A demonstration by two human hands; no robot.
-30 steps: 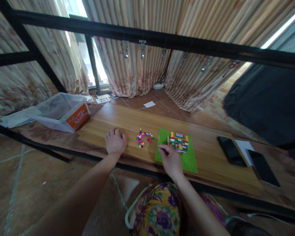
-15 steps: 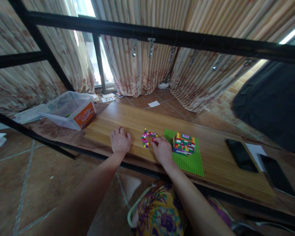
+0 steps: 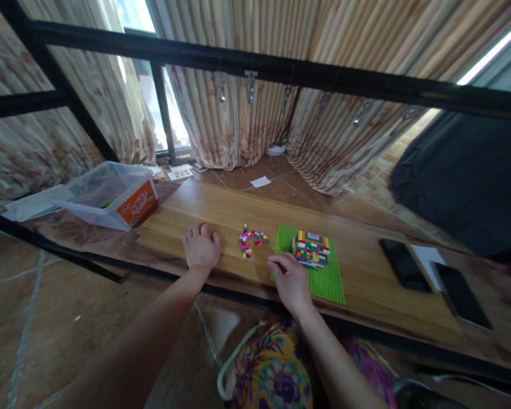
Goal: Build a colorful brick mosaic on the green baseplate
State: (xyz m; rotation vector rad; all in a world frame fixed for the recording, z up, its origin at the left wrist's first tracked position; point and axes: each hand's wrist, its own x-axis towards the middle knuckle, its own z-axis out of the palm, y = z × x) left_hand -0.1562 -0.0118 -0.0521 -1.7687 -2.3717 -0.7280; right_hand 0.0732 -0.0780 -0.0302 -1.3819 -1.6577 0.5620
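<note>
A green baseplate [image 3: 329,278] lies on the wooden table [image 3: 221,213], with a many-coloured block of small bricks [image 3: 310,248] built on it. A loose heap of small coloured bricks [image 3: 251,240] sits just left of the plate. My left hand [image 3: 201,248] rests on the table left of the heap, its fingers curled under, holding nothing that shows. My right hand [image 3: 290,280] hovers at the plate's near left corner with fingers pinched together; what they hold is too small to see.
A clear plastic bin with an orange label [image 3: 106,194] stands at the table's far left. Two dark phones [image 3: 402,257] [image 3: 462,295] and a white sheet [image 3: 426,257] lie at the right. A black metal frame [image 3: 255,62] and curtains stand behind.
My right hand went from the baseplate to the loose brick heap, then drew back toward the plate's near left corner with fingers pinched. My left hand stayed put.
</note>
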